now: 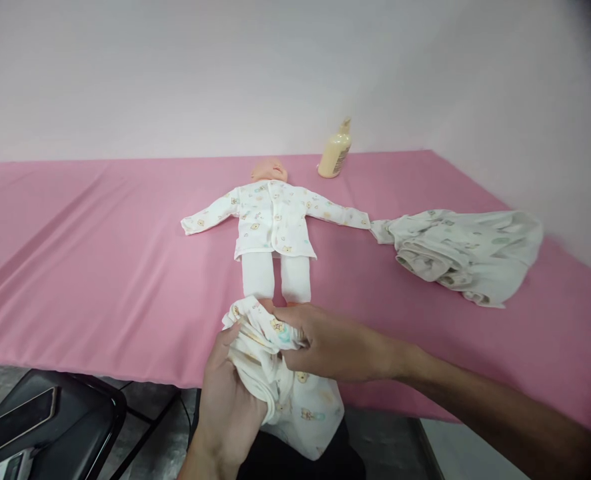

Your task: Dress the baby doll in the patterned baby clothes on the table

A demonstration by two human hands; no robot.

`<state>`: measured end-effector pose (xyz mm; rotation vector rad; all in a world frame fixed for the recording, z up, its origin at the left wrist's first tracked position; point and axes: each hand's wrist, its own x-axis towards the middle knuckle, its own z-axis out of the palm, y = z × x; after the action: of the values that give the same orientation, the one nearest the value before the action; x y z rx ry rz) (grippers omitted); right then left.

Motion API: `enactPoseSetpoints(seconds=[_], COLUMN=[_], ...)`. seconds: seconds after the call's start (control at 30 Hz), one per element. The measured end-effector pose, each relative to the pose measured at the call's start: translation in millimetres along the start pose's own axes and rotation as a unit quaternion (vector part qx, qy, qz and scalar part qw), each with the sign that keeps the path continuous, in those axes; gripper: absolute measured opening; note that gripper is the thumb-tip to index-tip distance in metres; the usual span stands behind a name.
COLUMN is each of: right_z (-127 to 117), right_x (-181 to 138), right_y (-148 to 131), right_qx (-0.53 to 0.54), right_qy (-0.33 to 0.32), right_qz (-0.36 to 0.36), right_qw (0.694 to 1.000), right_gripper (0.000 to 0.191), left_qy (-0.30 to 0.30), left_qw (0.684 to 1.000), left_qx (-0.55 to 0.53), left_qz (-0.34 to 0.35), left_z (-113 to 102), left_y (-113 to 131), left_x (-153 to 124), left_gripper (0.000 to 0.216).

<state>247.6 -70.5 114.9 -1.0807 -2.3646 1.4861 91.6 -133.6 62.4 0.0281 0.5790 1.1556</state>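
Note:
My left hand (233, 400) is closed around the left side of a bunched white baby garment (310, 407) with small bear prints; it looks like pants. My right hand (320, 340) pinches the gathered upper part from the right. The loose lower end hangs over the table's front edge. Just beyond lies a baby doll (270, 171) on its back, wearing a printed jacket (275, 220) with both sleeves spread out. White coverings (258, 275) show on its legs. The doll's feet are mostly hidden behind the garment and my right hand.
On the pink-covered table (100, 267), a pale yellow pump bottle (335, 152) stands near the back wall. A crumpled printed cloth (465, 250) lies at the right, touching a sleeve end. A black chair (70, 427) at lower left holds a phone (20, 421).

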Motion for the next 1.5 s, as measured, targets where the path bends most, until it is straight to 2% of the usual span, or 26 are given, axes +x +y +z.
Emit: enactPoseSetpoints(seconds=[0.1,0.23,0.43,0.63,0.8,0.97,1.03,1.1,1.23,1.3,1.4,1.5], right_z=[-4,-6,-8,-9,-9,-11,-15,-21,-27,-25,-19,-16], right_x=[0,-3,-4,-5,-1,9,11,11,8,6,6,8], right_y=[1,2,2,6,8,13,17,18,12,5,-4,-6], right_qx=[0.04,0.047,0.101,0.119,0.248,0.362,0.382,0.361,0.255,0.201,0.104,0.009], right_qy=[0.016,0.064,0.045,0.061,0.034,0.091,0.081,0.041,-0.065,-0.062,-0.009,0.007], right_qz=[0.001,0.03,0.019,0.029,0.004,0.044,0.058,0.056,0.056,0.066,0.062,0.033], right_qw=[0.999,0.996,0.994,0.991,0.968,0.927,0.919,0.93,0.963,0.975,0.993,0.999], right_gripper=[0.006,0.011,0.005,0.014,0.009,0.009,0.012,0.023,0.044,0.049,0.032,0.011], left_qy=[-0.005,0.005,0.004,-0.028,-0.011,0.03,0.025,0.011,-0.001,-0.001,-0.003,0.012], left_qw=[1.0,0.999,0.999,0.999,0.999,0.998,0.998,0.999,0.999,0.999,0.999,0.998], left_qx=[-0.019,-0.021,-0.02,-0.028,-0.033,-0.046,-0.042,-0.038,-0.028,-0.027,-0.037,-0.053], left_qz=[-0.02,-0.037,-0.042,-0.034,-0.019,-0.025,-0.026,-0.023,-0.02,-0.026,-0.037,-0.03], left_z=[2,2,2,-1,0,12,13,12,4,1,1,5], left_y=[1,2,2,2,3,5,5,5,5,5,6,8], left_x=[0,0,-2,1,3,-1,-2,-1,2,4,4,2], left_gripper=[0.039,0.041,0.042,0.046,0.041,0.043,0.044,0.043,0.043,0.042,0.041,0.041])
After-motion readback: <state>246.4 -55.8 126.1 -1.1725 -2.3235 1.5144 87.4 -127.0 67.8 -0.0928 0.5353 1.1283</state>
